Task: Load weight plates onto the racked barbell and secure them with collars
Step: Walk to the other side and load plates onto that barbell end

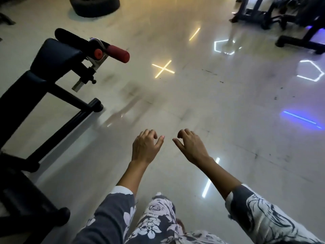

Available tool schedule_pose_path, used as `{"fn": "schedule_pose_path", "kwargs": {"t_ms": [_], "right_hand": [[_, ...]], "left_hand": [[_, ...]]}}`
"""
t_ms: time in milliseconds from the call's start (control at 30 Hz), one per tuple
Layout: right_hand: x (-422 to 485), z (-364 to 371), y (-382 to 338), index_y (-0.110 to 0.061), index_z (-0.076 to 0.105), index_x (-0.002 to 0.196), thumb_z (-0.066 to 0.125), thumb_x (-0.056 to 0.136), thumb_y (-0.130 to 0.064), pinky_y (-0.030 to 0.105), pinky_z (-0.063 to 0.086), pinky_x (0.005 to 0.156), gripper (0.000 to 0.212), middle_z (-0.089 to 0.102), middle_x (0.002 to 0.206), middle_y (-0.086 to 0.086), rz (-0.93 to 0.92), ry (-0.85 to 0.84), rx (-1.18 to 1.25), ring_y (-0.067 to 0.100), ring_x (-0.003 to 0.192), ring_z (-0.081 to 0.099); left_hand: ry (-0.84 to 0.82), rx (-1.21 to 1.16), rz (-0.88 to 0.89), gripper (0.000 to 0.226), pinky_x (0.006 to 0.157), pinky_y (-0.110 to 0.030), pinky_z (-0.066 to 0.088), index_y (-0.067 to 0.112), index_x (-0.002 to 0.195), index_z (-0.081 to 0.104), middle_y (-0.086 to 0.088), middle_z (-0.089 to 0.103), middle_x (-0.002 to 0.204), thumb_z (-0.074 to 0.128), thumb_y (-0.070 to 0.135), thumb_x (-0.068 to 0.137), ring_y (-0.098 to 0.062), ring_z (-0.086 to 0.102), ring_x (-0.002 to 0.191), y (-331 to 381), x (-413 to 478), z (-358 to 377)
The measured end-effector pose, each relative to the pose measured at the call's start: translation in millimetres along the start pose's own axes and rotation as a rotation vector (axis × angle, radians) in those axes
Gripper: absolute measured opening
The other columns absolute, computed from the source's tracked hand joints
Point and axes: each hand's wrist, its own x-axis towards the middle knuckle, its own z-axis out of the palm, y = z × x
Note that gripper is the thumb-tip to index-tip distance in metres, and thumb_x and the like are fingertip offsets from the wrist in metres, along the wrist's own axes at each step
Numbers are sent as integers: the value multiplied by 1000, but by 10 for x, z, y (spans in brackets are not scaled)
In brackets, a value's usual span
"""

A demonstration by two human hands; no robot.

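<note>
Over a pale, glossy floor [202,106], lower centre of the view: two bare hands held out side by side, near each other but apart, palms down.

Left hand [145,148]: empty; fingers curled loosely downward, thumb spread toward the other hand, half open. Grasps nothing.

Right hand [190,147]: empty; fingers curled likewise, thumb pointing toward the left hand, half open. Grasps nothing.

Sleeves [112,213]: grey with a white floral print, reaching to mid-forearm on both arms. A leg in the same print shows between the arms at the bottom edge.

Bench [52,57], left side: black frame, dark padded seat, black and red foam rollers [117,53] on a metal bracket, rubber-capped feet resting on the floor.

Tyre [95,6], top left: black, lying on the floor, partly cut off by the frame edge.

Machines [290,20], top right: dark frames and bases, details too dim to tell.

Floor reflections: a yellow cross [163,69], white hexagon outlines, blue and white light bars.

Barbell, weight plates, collars: none appear in the view; their location cannot be told.
</note>
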Motion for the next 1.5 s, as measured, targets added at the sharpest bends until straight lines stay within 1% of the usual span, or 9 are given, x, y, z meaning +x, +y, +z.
{"fn": "schedule_pose_path", "kwargs": {"t_ms": [167,300,533,667,833,1000,1233,1367,1500], "right_hand": [[1462,-68,180,-8,53,104,43,95,-38,35,39,83,34,60,107,11,-79,-47,-16,28,101,53],[2685,-330,357,-8,54,101,43,95,-38,34,40,79,33,60,103,10,-34,-77,-27,28,99,54],[4653,-927,775,-8,55,98,44,95,-36,33,39,76,31,61,101,10,33,-51,-28,28,96,55],[5805,-1061,1150,-10,57,93,45,94,-35,32,40,76,28,63,97,8,-3,-28,19,26,92,56],[7499,-1309,1491,-11,56,94,44,95,-37,29,40,75,29,62,97,5,-84,-59,78,22,92,56],[9134,-1576,1565,-11,55,97,42,95,-37,29,39,76,30,61,102,6,-158,-178,73,22,95,55],[11371,-1395,1098,-11,57,95,45,94,-36,31,43,74,28,62,99,8,-340,-286,48,22,90,56],[12532,-1201,624,-10,57,94,45,94,-35,31,43,72,27,62,97,9,-398,-318,7,23,87,56],[13598,-1088,55,-8,57,93,45,94,-33,31,42,69,28,61,95,11,-445,-350,-27,25,84,56]], "left_hand": [[27,17,-27,29,69,-36,45,11,79,55,-9,63,82,57,38,88,-28,57,77,-242,1324,292],[-9,-31,-21,34,64,-29,41,10,81,55,-7,63,82,51,42,91,-23,57,76,-301,2520,432],[-77,-31,-23,36,67,-30,42,12,82,56,-5,64,85,48,46,91,-22,57,78,-282,4726,473],[-112,-1,23,34,67,-29,44,13,82,55,-5,63,82,49,45,91,-20,55,75,-343,5995,658],[-104,18,-58,34,70,-37,53,14,80,55,-2,63,79,49,46,90,-19,57,74,-436,7544,895],[-78,0,-181,33,64,-31,48,14,78,55,-3,64,78,51,45,90,-20,57,72,-593,9005,848],[58,-26,-364,32,61,-25,29,12,77,52,2,51,74,51,42,90,-14,45,68,-1457,10645,642],[115,-40,-436,32,62,-25,29,15,74,49,-1,52,73,52,42,90,-15,45,67,-2168,11606,461],[170,-49,-516,36,60,-24,30,10,77,55,-3,58,75,50,43,90,-16,48,66,-2812,12475,83]]}}
